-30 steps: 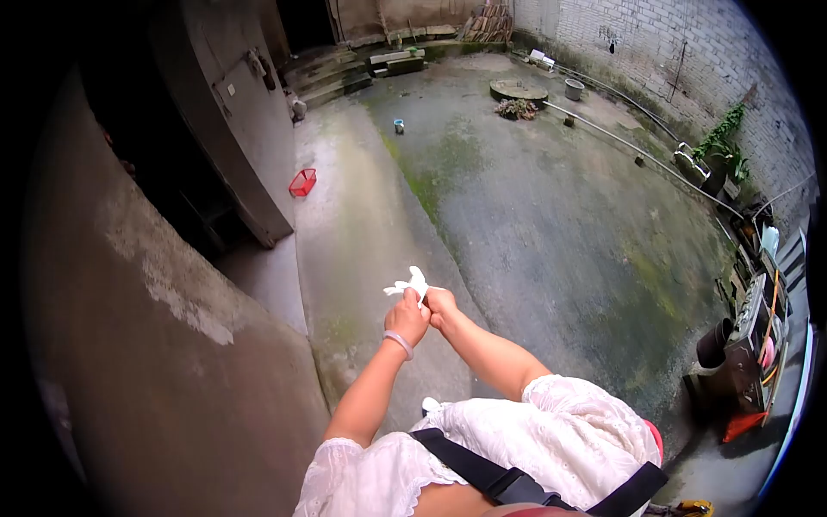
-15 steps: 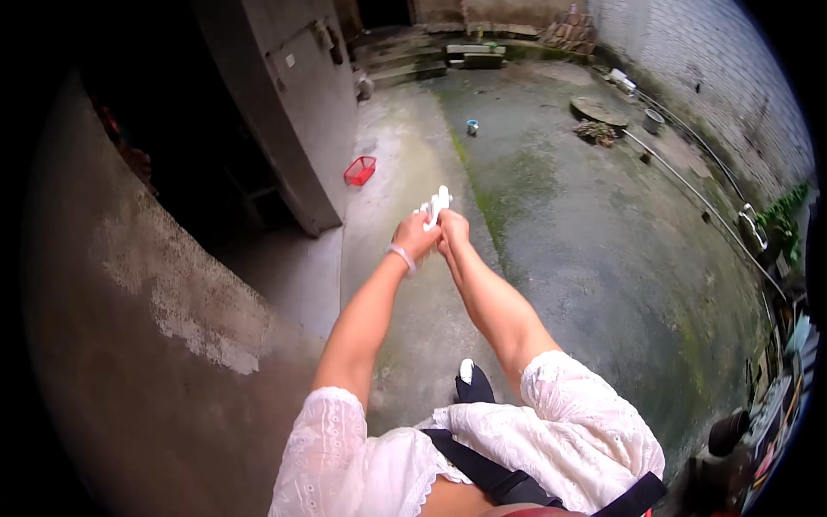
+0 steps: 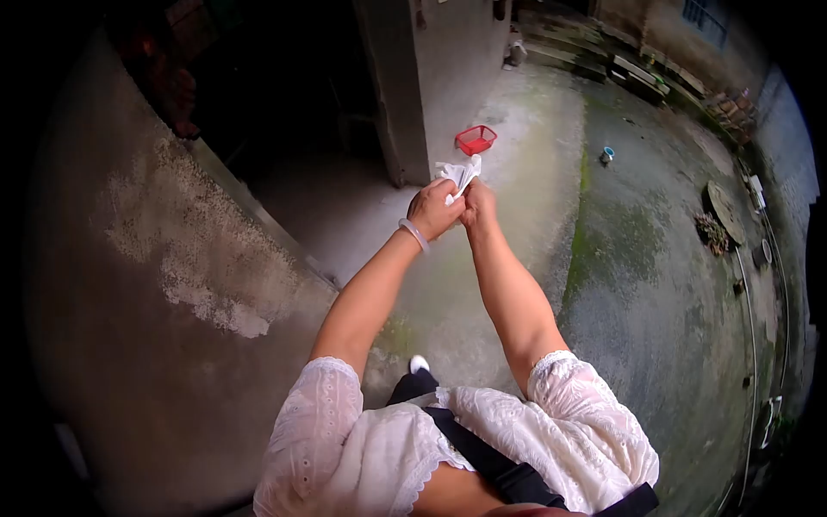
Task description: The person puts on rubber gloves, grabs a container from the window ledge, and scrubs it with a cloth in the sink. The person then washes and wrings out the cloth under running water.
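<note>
A crumpled white cloth or tissue (image 3: 459, 175) is held out in front of me at arm's length. My left hand (image 3: 435, 209), with a pale bangle (image 3: 414, 235) on its wrist, is closed on its left side. Close against it, my right hand (image 3: 478, 205) is closed on the lower right part of the same white thing. The fingertips of both hands are partly hidden. Just beyond the hands, a red plastic basket (image 3: 475, 140) lies on the concrete floor.
A rough wall (image 3: 207, 258) stands at the left, with a dark doorway beside a grey pillar (image 3: 405, 95). A small blue-rimmed cup (image 3: 607, 156) sits on the mossy yard. A round stone slab (image 3: 725, 211), a bucket (image 3: 761, 253) and pipes are at the right.
The view has turned left, so the basket and yard appear further right. Both hands still hold the white thing, which now looks more spread out. The foot below has changed position.
</note>
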The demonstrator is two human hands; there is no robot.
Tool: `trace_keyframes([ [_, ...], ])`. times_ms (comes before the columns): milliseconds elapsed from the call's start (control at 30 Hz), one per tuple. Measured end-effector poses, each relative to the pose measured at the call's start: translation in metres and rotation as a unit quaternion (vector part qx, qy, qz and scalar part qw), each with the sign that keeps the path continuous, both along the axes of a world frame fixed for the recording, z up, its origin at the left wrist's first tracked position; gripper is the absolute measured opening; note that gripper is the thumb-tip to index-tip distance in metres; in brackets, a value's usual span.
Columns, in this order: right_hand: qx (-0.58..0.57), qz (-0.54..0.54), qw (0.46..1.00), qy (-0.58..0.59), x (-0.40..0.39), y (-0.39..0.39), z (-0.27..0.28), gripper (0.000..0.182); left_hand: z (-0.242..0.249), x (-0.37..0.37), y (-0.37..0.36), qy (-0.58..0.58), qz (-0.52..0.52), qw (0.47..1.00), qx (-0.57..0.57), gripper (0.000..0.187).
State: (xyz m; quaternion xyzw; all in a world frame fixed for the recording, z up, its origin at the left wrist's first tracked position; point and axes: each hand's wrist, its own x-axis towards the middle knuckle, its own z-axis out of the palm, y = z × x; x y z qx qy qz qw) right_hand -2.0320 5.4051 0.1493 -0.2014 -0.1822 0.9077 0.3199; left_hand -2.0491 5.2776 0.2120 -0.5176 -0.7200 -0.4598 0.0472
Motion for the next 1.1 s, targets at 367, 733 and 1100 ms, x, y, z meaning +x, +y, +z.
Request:
trace_keyframes([
  [367, 0.114, 0.151, 0.969, -0.161, -0.2, 0.052, -0.039, 0.025, -0.049, -0.208, 0.047, -0.138, 0.175, 0.973, -0.056, 0.021],
  [733, -0.034, 0.206, 0.977, -0.045, -0.392, 0.07, -0.019, 0.022, -0.06, -0.384, 0.112, -0.189, 0.39, 0.891, 0.138, 0.015],
  [1100, 0.075, 0.461, 0.882, 0.051, -0.464, 0.101, 0.036, 0.029, -0.052, -0.414, 0.133, -0.005, 0.462, 0.875, 0.146, 0.016],
])
